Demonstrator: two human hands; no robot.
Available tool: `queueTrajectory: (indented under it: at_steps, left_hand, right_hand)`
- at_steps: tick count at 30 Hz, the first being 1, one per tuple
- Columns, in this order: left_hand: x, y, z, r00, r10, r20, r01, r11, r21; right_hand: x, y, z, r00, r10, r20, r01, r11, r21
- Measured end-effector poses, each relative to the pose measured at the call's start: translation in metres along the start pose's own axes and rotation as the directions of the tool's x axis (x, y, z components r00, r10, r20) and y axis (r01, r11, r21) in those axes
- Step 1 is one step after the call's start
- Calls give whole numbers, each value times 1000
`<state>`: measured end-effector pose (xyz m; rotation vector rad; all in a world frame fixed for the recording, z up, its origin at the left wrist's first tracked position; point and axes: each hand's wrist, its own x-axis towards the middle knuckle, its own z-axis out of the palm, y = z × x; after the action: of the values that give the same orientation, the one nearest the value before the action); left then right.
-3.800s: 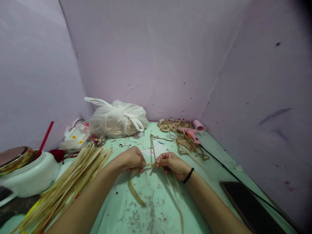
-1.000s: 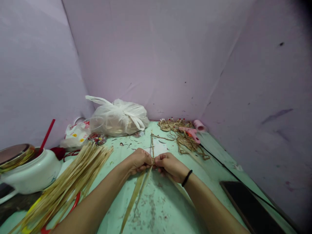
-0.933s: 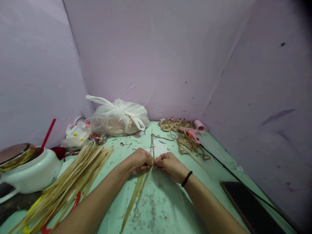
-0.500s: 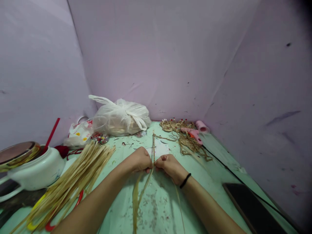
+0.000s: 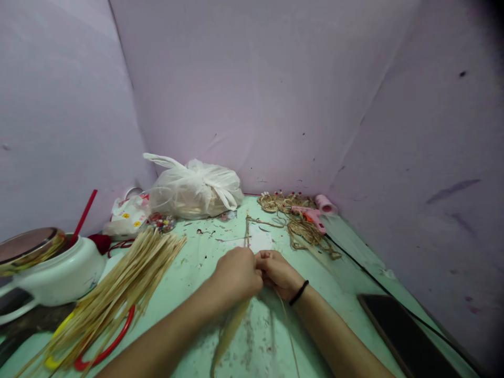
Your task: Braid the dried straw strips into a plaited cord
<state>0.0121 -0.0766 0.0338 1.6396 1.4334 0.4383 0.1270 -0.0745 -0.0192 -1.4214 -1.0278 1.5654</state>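
Observation:
A thin braided straw cord (image 5: 248, 231) runs away from me along the middle of the table, and its near end goes in under my hands. My left hand (image 5: 238, 274) is closed over the straw strands, its knuckles up and its fingertips hidden. Touching it on the right, my right hand (image 5: 277, 273) pinches a strand between thumb and fingers, with a black band on the wrist. A wide straw strip (image 5: 232, 333) hangs towards me below the left hand. One narrow strand (image 5: 289, 331) trails down from the right hand.
On the left lie a bundle of straw strips (image 5: 129, 281), red-and-yellow scissor-like handles (image 5: 106, 354) and a white pot (image 5: 74, 273). A tied plastic bag (image 5: 197, 191) stands at the back. Right are a pink glue gun (image 5: 311, 216), tangled cord (image 5: 305, 236), pink spool (image 5: 326, 205) and dark phone (image 5: 405, 336).
My left hand has moved right and turned over the strands, coming against my right hand. It now covers the near part of the braid. The right hand has barely shifted.

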Motion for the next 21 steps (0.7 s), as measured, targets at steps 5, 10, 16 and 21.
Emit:
queueTrajectory:
  at_steps: [5, 10, 16, 21]
  left_hand:
    - [19, -8, -19, 992, -128, 14, 128, 979, -159]
    - [23, -19, 1, 950, -163, 266, 263, 877, -403]
    - [27, -24, 4, 972, -191, 140, 222, 941, -255]
    - [29, -27, 12, 986, -164, 8, 161, 955, -247]
  right_hand:
    - [-4, 1, -8, 998, -2, 69, 2, 1000, 6]
    - [-4, 4, -10, 994, -64, 90, 60, 997, 55]
    - [-2, 2, -11, 985, -142, 95, 156, 974, -166]
    - [5, 7, -18, 953, -304, -15, 257, 829, -496]
